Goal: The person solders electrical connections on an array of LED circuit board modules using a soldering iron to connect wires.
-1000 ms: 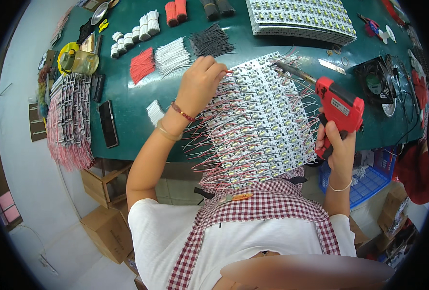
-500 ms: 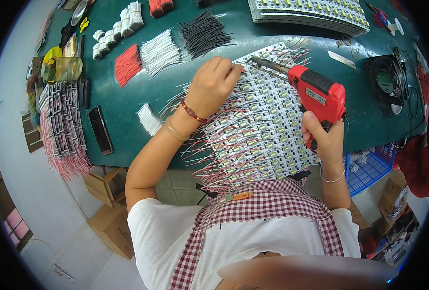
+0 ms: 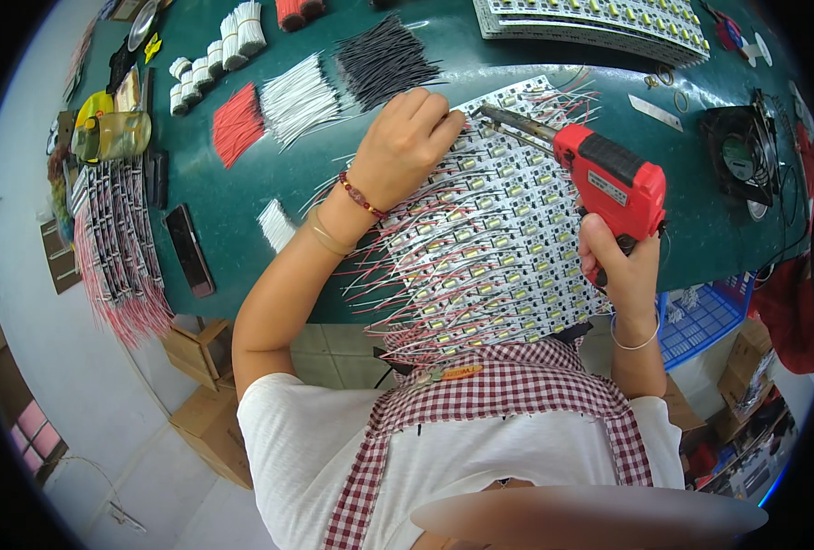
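Observation:
My right hand (image 3: 621, 261) grips the handle of a red and black soldering gun (image 3: 619, 194). Its long metal tip points left and reaches over the far end of a panel of small white circuit boards (image 3: 522, 240) with yellow parts. My left hand (image 3: 401, 151) is closed in a pinch at the panel's far left edge, close to the gun's tip. A thin wire seems to be between its fingertips, mostly hidden by them. Rows of red and white wires (image 3: 416, 266) stick out leftward from the panel, which extends over the table's near edge toward my checked apron.
Loose red wires (image 3: 238, 126), white wires (image 3: 300, 99) and black wires (image 3: 387, 62) lie beyond my left hand. A stack of circuit panels (image 3: 599, 37) sits at the back. On the right stands a black fan (image 3: 738, 154); on the left, a phone (image 3: 190, 249) and wired strips (image 3: 118, 238).
The soldering gun and my right hand have shifted slightly to the right. My left hand has moved a little up and left, staying pinched. The red bit at its fingertips shows less now.

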Action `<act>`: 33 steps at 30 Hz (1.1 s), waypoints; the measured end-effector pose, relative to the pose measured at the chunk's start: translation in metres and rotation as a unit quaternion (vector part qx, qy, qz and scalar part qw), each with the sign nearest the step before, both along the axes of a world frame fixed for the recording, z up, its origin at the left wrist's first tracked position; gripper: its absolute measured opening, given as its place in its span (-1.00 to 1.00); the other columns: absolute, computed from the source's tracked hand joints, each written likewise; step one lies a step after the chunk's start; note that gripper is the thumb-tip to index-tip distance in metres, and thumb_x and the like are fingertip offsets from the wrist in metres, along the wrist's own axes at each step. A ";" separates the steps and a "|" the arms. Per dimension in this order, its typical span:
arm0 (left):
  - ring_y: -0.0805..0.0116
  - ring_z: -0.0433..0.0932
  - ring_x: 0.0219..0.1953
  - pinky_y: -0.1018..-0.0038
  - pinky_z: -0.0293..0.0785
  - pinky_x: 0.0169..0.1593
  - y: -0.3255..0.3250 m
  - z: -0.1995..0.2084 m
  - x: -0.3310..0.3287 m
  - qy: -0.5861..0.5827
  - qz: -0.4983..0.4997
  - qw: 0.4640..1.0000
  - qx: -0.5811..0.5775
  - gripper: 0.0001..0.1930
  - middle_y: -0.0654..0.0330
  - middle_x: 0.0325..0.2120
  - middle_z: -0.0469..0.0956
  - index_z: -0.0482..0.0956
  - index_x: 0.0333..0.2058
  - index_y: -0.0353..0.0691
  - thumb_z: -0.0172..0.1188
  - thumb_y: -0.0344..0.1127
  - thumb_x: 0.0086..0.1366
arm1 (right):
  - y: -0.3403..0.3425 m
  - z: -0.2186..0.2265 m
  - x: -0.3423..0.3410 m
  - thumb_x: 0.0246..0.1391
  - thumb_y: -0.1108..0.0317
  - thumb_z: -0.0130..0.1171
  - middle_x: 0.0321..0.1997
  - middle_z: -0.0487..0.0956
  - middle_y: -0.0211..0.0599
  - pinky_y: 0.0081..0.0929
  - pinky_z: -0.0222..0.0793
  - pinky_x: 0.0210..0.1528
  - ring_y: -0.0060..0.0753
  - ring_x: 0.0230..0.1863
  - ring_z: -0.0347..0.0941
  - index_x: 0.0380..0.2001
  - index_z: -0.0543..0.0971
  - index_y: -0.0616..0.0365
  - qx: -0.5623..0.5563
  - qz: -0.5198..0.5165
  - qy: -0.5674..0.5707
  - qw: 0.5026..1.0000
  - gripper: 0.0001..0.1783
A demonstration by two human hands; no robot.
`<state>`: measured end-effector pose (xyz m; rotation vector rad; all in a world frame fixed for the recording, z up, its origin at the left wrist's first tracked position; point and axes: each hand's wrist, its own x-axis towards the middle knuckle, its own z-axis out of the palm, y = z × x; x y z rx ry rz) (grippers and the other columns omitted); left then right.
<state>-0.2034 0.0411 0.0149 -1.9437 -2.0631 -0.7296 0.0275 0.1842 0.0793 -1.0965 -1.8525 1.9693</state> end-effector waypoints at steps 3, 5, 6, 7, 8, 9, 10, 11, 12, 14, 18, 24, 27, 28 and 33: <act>0.24 0.40 -0.38 0.41 0.39 -0.30 0.001 0.000 0.000 -0.003 -0.002 1.000 -0.002 -0.76 0.18 -0.43 0.38 0.55 -0.32 -0.30 0.13 -0.51 -0.06 | 0.000 -0.001 0.000 0.02 0.38 0.28 -0.64 0.48 -0.49 -0.73 0.22 -0.70 -0.75 -0.73 0.32 -0.39 0.52 0.24 0.006 0.005 -0.004 1.000 -0.83; 0.24 0.40 -0.38 0.41 0.39 -0.29 0.001 0.000 0.000 -0.006 -0.003 1.000 -0.001 -0.76 0.18 -0.43 0.38 0.55 -0.32 -0.29 0.13 -0.51 -0.06 | 0.000 -0.001 0.000 0.02 0.38 0.28 -0.63 0.48 -0.49 -0.73 0.22 -0.70 -0.74 -0.73 0.32 -0.39 0.52 0.24 0.012 0.009 -0.006 1.000 -0.83; 0.24 0.40 -0.38 0.41 0.39 -0.29 0.001 -0.001 0.000 -0.004 -0.003 1.000 -0.003 -0.76 0.18 -0.43 0.39 0.55 -0.32 -0.29 0.13 -0.50 -0.06 | 0.000 0.000 0.000 0.02 0.38 0.28 -0.63 0.48 -0.49 -0.72 0.22 -0.70 -0.74 -0.73 0.32 -0.39 0.52 0.25 0.014 0.007 -0.008 1.000 -0.82; 0.24 0.40 -0.38 0.41 0.39 -0.29 0.001 -0.001 0.000 -0.001 -0.003 1.000 -0.004 -0.76 0.18 -0.42 0.39 0.55 -0.32 -0.29 0.13 -0.50 -0.06 | -0.001 0.000 -0.001 0.01 0.39 0.28 -0.63 0.48 -0.49 -0.72 0.23 -0.69 -0.74 -0.72 0.32 -0.38 0.53 0.25 0.017 0.005 -0.009 1.000 -0.82; 0.24 0.40 -0.38 0.41 0.39 -0.29 0.001 -0.001 0.000 -0.002 -0.003 1.000 -0.004 -0.76 0.18 -0.42 0.39 0.55 -0.32 -0.29 0.13 -0.50 -0.06 | -0.001 -0.001 0.000 0.01 0.39 0.28 -0.63 0.48 -0.49 -0.72 0.23 -0.69 -0.74 -0.72 0.32 -0.38 0.53 0.25 0.016 0.005 -0.010 1.000 -0.82; 0.24 0.40 -0.38 0.41 0.39 -0.29 0.001 -0.001 -0.001 -0.003 -0.003 1.000 -0.003 -0.76 0.18 -0.42 0.39 0.55 -0.32 -0.29 0.13 -0.50 -0.05 | 0.000 -0.002 0.000 0.01 0.39 0.29 -0.63 0.48 -0.49 -0.72 0.23 -0.68 -0.74 -0.72 0.33 -0.37 0.53 0.25 0.027 0.013 -0.014 0.999 -0.82; 0.24 0.40 -0.38 0.41 0.39 -0.29 0.001 -0.002 -0.001 -0.004 -0.002 1.000 -0.002 -0.76 0.18 -0.42 0.39 0.55 -0.32 -0.29 0.13 -0.50 -0.05 | 0.000 -0.003 0.001 0.00 0.39 0.29 -0.62 0.48 -0.49 -0.72 0.24 -0.68 -0.74 -0.71 0.33 -0.36 0.53 0.25 0.038 0.021 -0.019 0.999 -0.81; 0.24 0.40 -0.38 0.41 0.39 -0.29 0.001 -0.002 -0.001 -0.005 -0.002 1.000 -0.003 -0.76 0.18 -0.42 0.39 0.55 -0.32 -0.29 0.13 -0.50 -0.05 | -0.001 -0.002 0.000 0.00 0.39 0.29 -0.62 0.48 -0.49 -0.72 0.24 -0.68 -0.74 -0.71 0.33 -0.36 0.53 0.25 0.038 0.021 -0.020 0.999 -0.81; 0.24 0.40 -0.38 0.41 0.39 -0.29 0.001 -0.003 -0.001 -0.007 -0.003 1.000 -0.001 -0.77 0.18 -0.42 0.39 0.54 -0.32 -0.29 0.13 -0.49 -0.04 | -0.002 -0.002 0.000 0.00 0.38 0.30 -0.62 0.48 -0.49 -0.72 0.24 -0.67 -0.75 -0.70 0.33 -0.34 0.54 0.25 0.039 0.019 -0.026 0.999 -0.80; 0.24 0.40 -0.37 0.41 0.39 -0.29 0.001 -0.003 -0.001 -0.009 -0.003 1.000 0.000 -0.77 0.18 -0.41 0.40 0.54 -0.32 -0.28 0.13 -0.49 -0.04 | -0.004 0.000 0.000 -0.01 0.38 0.31 -0.61 0.49 -0.49 -0.73 0.25 -0.66 -0.75 -0.69 0.34 -0.33 0.54 0.25 0.040 0.016 -0.032 0.999 -0.79; 0.23 0.41 -0.37 0.41 0.39 -0.29 0.000 -0.004 -0.002 -0.012 -0.005 1.000 -0.001 -0.78 0.18 -0.41 0.40 0.54 -0.32 -0.28 0.14 -0.49 -0.04 | -0.004 0.001 0.001 -0.02 0.38 0.32 -0.60 0.48 -0.51 -0.72 0.25 -0.65 -0.76 -0.68 0.34 -0.31 0.54 0.25 0.017 -0.004 -0.022 1.000 -0.77; 0.23 0.41 -0.36 0.41 0.39 -0.28 0.001 -0.005 -0.002 -0.014 -0.007 1.000 0.003 -0.77 0.18 -0.41 0.40 0.53 -0.32 -0.27 0.14 -0.50 -0.04 | -0.005 -0.001 0.000 -0.02 0.39 0.32 -0.61 0.48 -0.52 -0.73 0.25 -0.65 -0.76 -0.68 0.34 -0.32 0.54 0.25 0.033 0.006 -0.034 0.999 -0.78; 0.23 0.41 -0.36 0.40 0.39 -0.28 0.001 -0.004 -0.002 -0.014 -0.008 1.000 0.001 -0.77 0.18 -0.41 0.41 0.53 -0.32 -0.27 0.13 -0.50 -0.04 | -0.005 -0.002 0.002 -0.02 0.38 0.32 -0.61 0.48 -0.53 -0.73 0.24 -0.65 -0.76 -0.68 0.34 -0.34 0.54 0.24 0.031 -0.001 -0.033 0.999 -0.79; 0.23 0.41 -0.36 0.40 0.40 -0.28 0.001 -0.004 -0.002 -0.014 -0.008 1.000 -0.001 -0.78 0.17 -0.41 0.41 0.53 -0.32 -0.27 0.13 -0.51 -0.04 | -0.005 -0.002 0.002 -0.02 0.38 0.33 -0.61 0.48 -0.53 -0.72 0.24 -0.65 -0.75 -0.68 0.34 -0.34 0.54 0.24 0.029 -0.002 -0.034 0.999 -0.79; 0.23 0.41 -0.36 0.40 0.40 -0.27 0.001 -0.005 -0.002 -0.012 -0.009 1.000 0.003 -0.78 0.18 -0.41 0.41 0.53 -0.32 -0.27 0.13 -0.50 -0.03 | -0.005 -0.003 0.002 -0.02 0.38 0.33 -0.62 0.48 -0.52 -0.72 0.24 -0.65 -0.75 -0.69 0.34 -0.34 0.54 0.25 0.036 -0.002 -0.024 0.999 -0.78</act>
